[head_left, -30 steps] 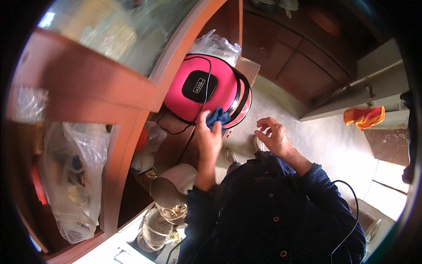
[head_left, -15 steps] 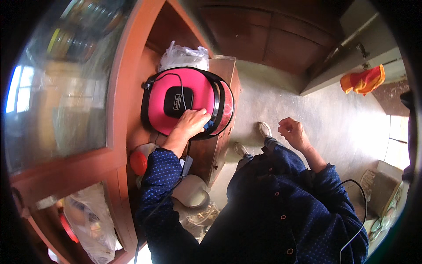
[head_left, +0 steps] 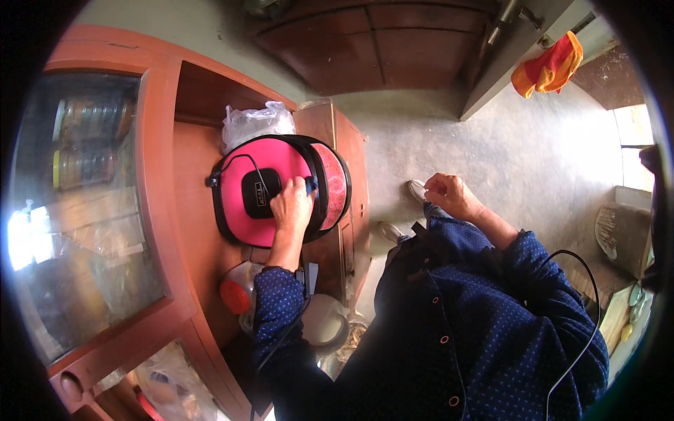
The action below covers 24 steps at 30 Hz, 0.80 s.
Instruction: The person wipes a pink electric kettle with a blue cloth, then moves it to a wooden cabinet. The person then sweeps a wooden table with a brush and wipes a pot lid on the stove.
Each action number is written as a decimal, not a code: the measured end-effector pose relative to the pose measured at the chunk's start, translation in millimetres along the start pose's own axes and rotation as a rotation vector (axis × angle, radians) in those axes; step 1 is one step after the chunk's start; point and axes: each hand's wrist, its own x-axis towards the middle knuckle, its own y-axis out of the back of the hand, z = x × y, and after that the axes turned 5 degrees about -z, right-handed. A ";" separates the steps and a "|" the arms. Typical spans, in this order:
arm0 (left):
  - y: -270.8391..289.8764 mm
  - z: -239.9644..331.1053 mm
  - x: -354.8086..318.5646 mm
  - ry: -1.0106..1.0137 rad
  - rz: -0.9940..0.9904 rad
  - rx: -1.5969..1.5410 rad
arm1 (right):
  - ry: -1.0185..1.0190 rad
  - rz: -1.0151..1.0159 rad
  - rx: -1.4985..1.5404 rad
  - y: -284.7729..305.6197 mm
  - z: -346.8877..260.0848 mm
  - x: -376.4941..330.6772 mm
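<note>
A black rounded-square label panel (head_left: 261, 192) is sitting in the middle of the pink lid of the round cooker, carrying small pale markings, just left of the left hand (head_left: 293, 208) that is resting on the lid. A crumpled clear plastic bag (head_left: 257, 123) is lying behind the cooker, touching its far rim. Behind the cabinet's glass door, two glass jars with yellow lids (head_left: 83, 146) are standing one above the other, their labels too blurred to tell. Another clear plastic bag (head_left: 172, 382) is bulging at the cabinet's lower edge.
</note>
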 end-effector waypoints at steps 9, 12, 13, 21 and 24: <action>31.3 28.5 18.4 0.007 0.512 -0.475 | 0.040 -0.087 0.033 6.4 12.5 18.4; 11.0 61.5 19.9 -0.077 0.280 -0.428 | 0.081 -0.119 0.032 7.1 13.2 27.3; 2.6 69.9 13.9 -0.067 0.308 -0.362 | 0.075 -0.132 0.040 7.9 13.2 30.1; -27.7 72.2 -87.2 -0.043 0.348 -0.258 | 0.052 -0.109 0.054 29.4 21.5 41.4; -11.3 64.7 -102.7 -0.020 0.332 -0.441 | 0.012 -0.083 0.139 41.9 28.6 40.8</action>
